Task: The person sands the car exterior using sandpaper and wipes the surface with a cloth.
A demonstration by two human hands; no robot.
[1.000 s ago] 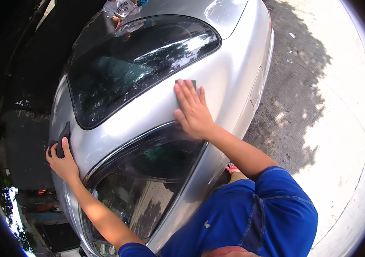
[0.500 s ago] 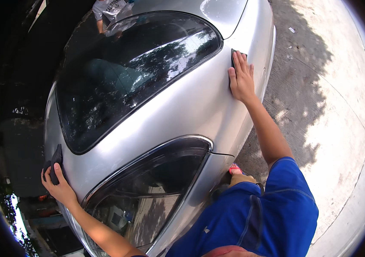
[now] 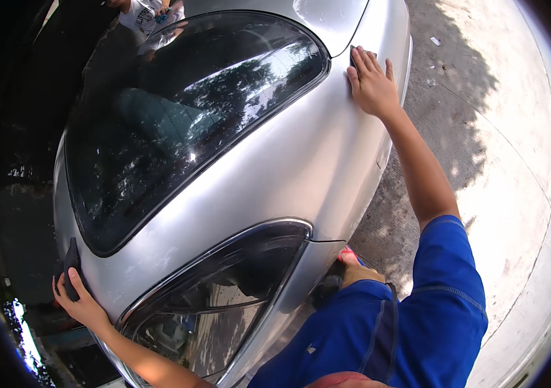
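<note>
Our right hand [image 3: 372, 84] lies flat, fingers spread, pressing a dark cloth [image 3: 355, 53] against the silver car body [image 3: 288, 161] beside the rear window [image 3: 185, 110]. Our left hand [image 3: 75, 301] grips a second dark pad [image 3: 70, 265] at the car's far edge, fingers curled around it. Sunlit concrete ground [image 3: 502, 161] lies to the right.

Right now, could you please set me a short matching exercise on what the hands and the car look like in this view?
Things:
1. right hand
2. left hand
3. rear window
4. sleeve

Descriptions:
A. blue
B. dark glass with tree reflections
C. flat on a dark cloth high on the silver panel
D. gripping a dark cloth at the car's left edge

Pairs: 1-C, 2-D, 3-B, 4-A
</note>
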